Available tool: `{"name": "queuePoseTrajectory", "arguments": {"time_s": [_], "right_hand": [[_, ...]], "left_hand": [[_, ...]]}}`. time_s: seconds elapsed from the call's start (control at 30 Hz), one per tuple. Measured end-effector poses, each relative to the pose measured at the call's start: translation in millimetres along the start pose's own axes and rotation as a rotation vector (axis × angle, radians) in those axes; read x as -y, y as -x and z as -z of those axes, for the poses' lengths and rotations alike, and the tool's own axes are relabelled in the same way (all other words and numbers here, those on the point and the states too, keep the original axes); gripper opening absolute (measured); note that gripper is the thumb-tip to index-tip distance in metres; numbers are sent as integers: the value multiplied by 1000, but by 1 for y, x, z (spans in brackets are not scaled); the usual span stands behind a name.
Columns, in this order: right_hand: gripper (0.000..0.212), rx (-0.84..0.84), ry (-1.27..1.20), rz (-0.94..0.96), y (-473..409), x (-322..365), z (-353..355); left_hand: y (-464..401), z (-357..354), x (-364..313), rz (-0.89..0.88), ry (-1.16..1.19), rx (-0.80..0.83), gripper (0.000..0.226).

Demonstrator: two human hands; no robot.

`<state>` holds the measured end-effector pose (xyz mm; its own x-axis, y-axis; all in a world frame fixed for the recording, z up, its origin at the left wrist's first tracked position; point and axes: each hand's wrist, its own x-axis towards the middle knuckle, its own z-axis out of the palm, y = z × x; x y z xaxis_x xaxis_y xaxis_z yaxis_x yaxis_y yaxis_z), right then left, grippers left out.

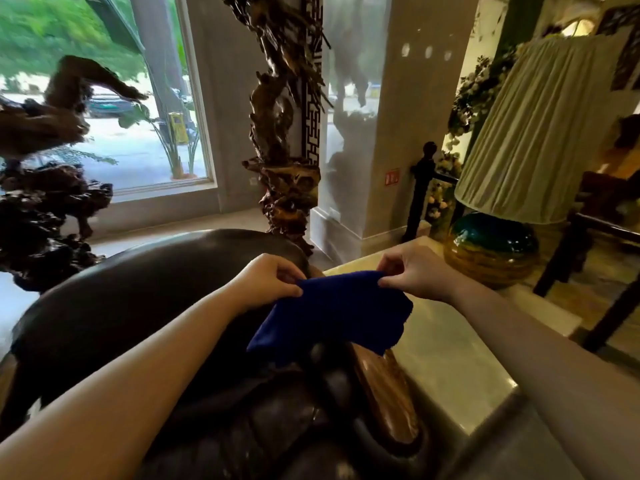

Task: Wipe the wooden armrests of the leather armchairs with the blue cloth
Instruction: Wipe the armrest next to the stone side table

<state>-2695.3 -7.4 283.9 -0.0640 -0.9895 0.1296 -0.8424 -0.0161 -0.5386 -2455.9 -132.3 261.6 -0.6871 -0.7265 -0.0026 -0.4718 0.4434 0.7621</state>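
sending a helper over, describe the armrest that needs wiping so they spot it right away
Start at the dark leather armchair by the window. On its side nearest the pale marble table runs the wooden armrest, under the blue cloth. It is the only glossy brown wood strip there.

A leather armchair (138, 306) fills the lower left and centre, its back curving away toward a window (104, 98) behind it. The armchair's wooden armrest (384, 386) runs along its right side, just beside a tabletop (446, 362) that lies to the right. Two hands hold a cloth (332, 313) stretched between them above the armrest, the left hand (266, 282) at its left corner and the right hand (415, 271) at its right corner. A lamp (509, 188) stands on the far end of the tabletop. A carved wood sculpture (284, 133) rises behind the armchair, between window and wall pillar (398, 133). Another carving (45, 188) stands at far left.
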Motion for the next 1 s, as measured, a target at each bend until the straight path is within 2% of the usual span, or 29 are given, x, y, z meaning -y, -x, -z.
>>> {"name": "queuePoseTrajectory", "arguments": {"time_s": [0.33, 0.57, 0.7, 1.0], "right_hand": [[11, 63, 15, -151, -101, -164, 12], [12, 253, -42, -92, -158, -264, -14], [10, 359, -69, -31, -188, -317, -24], [9, 518, -111, -46, -228, -406, -52]], "left_hand": [[-159, -88, 18, 74, 12, -53, 22], [-220, -156, 50, 239, -8, -114, 19], [-245, -201, 58, 348, 10, -176, 26], [-294, -271, 79, 548, 80, -205, 19]]}}
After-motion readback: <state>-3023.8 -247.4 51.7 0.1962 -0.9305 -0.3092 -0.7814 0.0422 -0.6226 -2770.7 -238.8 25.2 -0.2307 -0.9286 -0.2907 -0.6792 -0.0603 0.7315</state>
